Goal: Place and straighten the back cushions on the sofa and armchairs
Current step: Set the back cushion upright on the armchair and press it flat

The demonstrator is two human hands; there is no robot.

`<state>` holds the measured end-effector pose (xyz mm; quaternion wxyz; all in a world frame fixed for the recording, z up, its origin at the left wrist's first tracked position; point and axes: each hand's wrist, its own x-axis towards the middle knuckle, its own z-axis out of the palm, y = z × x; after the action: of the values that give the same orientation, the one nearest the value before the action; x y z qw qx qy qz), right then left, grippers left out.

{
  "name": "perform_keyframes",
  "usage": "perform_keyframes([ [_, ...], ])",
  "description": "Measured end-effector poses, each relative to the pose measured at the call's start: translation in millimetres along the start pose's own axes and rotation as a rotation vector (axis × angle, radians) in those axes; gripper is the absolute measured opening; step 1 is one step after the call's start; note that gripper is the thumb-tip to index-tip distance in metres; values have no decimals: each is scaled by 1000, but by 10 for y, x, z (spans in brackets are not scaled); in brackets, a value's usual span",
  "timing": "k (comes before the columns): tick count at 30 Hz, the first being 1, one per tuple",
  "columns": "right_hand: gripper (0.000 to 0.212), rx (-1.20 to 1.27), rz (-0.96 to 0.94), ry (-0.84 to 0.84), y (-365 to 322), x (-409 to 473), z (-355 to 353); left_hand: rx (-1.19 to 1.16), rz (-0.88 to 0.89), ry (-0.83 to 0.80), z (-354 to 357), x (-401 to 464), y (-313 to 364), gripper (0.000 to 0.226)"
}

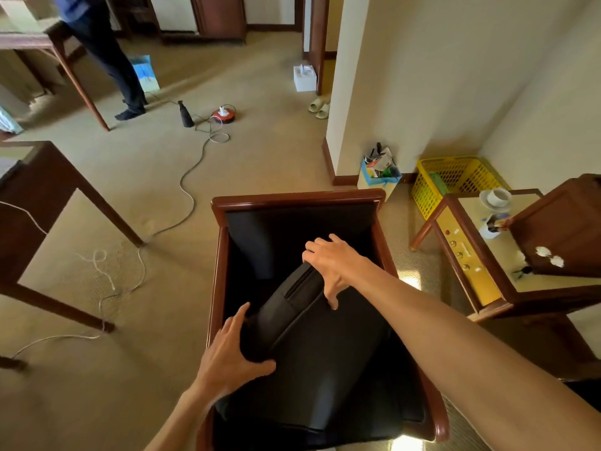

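A black back cushion (322,346) lies tilted inside the wooden-framed armchair (297,198), whose black upholstery fills the frame below me. My left hand (232,353) grips the cushion's near left corner. My right hand (335,265) holds its far upper edge, fingers over the top and thumb on the face. The cushion's zipped side faces up and to the left. Its lower part rests on the seat.
A side table (481,278) with a cup and saucer stands to the right, a yellow basket (452,177) and a full bin (379,172) by the wall behind. Wooden table legs (97,206) and cables cross the carpet at left. A person stands far left.
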<state>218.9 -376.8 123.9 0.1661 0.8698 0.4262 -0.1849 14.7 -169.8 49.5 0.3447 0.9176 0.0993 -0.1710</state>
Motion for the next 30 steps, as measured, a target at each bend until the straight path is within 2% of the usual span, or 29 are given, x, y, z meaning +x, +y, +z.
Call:
perform_keyframes([
  [2, 105, 1, -19, -19, 11, -6, -46, 118, -55, -3, 70, -144, -16, 141],
  [5, 97, 6, 1, -34, 24, -90, -163, 173, -36, 65, -12, -138, -8, 132],
  [10, 82, 138, 140, 17, 311, -507, -202, 323, 170, 122, -650, 262, 273, 118],
  [14, 80, 296, 268, 63, 382, -841, 175, 511, 336, 83, -998, 588, 702, 110],
  [18, 88, 376, 364, 67, 323, -983, 713, 576, 397, 10, -681, 705, 779, 106],
  [20, 94, 412, 392, 68, 298, -992, 897, 523, 439, 60, -541, 754, 593, 108],
  [22, 100, 458, 422, 85, 335, -935, 905, 278, 426, 142, -537, 781, 344, 115],
  [24, 109, 438, 456, 51, 359, -824, 815, -67, 265, 209, -539, 746, 80, 121],
  [26, 121, 341, 444, 18, 263, -640, 689, -254, 107, 185, -512, 693, -168, 122],
  [28, 130, 260, 335, 50, -1, -407, 579, -257, 43, 173, -529, 680, -340, 119],
  [30, 130, 253, 199, 105, -362, -178, 489, -169, 5, 166, -603, 686, -416, 112],
])
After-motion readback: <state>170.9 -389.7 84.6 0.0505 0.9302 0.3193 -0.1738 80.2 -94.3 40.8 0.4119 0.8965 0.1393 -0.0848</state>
